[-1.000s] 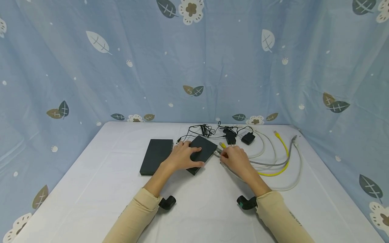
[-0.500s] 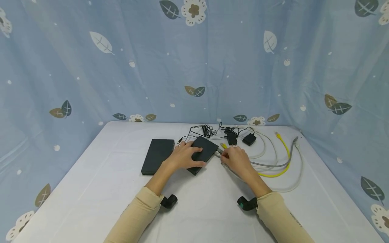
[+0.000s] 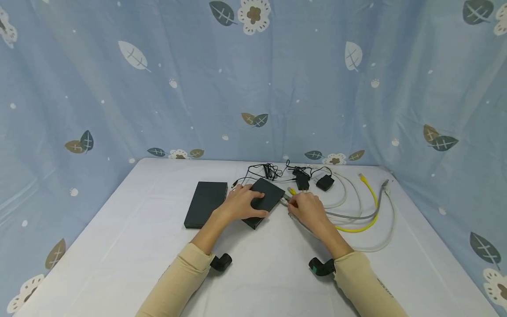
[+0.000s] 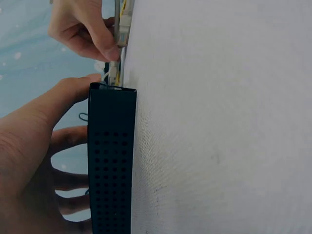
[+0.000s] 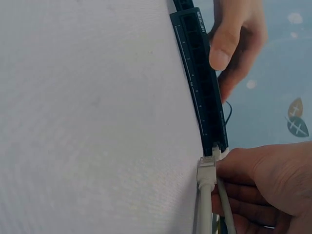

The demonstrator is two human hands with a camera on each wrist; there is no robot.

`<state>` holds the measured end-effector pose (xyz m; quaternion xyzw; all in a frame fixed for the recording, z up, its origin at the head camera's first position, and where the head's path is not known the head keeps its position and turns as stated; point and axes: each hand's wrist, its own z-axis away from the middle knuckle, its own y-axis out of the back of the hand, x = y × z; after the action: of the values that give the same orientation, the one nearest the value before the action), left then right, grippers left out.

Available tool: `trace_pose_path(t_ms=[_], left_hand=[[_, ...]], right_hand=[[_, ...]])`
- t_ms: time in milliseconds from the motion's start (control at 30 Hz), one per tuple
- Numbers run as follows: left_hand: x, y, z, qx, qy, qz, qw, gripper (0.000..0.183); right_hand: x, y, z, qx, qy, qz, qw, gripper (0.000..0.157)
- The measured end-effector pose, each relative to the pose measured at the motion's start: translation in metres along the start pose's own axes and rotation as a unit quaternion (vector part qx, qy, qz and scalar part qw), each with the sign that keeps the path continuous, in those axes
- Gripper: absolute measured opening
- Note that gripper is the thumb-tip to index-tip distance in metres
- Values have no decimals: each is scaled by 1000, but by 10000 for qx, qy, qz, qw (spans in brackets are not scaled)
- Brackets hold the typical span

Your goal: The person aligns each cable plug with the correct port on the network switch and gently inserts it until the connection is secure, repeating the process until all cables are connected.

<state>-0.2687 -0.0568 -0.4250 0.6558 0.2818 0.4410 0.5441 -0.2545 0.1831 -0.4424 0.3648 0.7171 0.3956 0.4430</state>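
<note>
A black network switch [image 3: 268, 193] lies angled on the white table, its row of ports [image 5: 197, 73] facing the right hand. My left hand [image 3: 239, 203] rests on its top, fingers spread and the thumb near the port edge. At the port row's far-right end, my right hand [image 3: 306, 209] pinches a pale Ethernet cable [image 5: 225, 204] by its plug [image 5: 216, 150], thumb against the switch's corner. A second pale plug [image 5: 206, 171] lies just in front of these fingers, its clear tip beside the ports. The right palm hides part of the cables.
Left of the hands lies a second black box [image 3: 206, 204]. Behind are a bundled black cord [image 3: 269, 171] and two black power adapters, one [image 3: 303, 180] beside the other [image 3: 325, 182]. Yellow [image 3: 370, 187], grey [image 3: 358, 216] and white [image 3: 382, 245] cables loop on the right.
The camera view has shifted slightly. Both hands, the switch and the cables keep nearly the same positions, with the right hand's pinch unchanged.
</note>
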Motion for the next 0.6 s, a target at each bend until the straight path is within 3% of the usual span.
trace_pose_path(t_ms=[333,600], left_hand=[[3,0,-2,120,-167,-138,9997,67],[3,-2,-2,157,-85,-148,9997,65]], right_hand=[[0,-1,1,283,265,136,9992,14],[-1,-4,0,307,351,195,9987,17]])
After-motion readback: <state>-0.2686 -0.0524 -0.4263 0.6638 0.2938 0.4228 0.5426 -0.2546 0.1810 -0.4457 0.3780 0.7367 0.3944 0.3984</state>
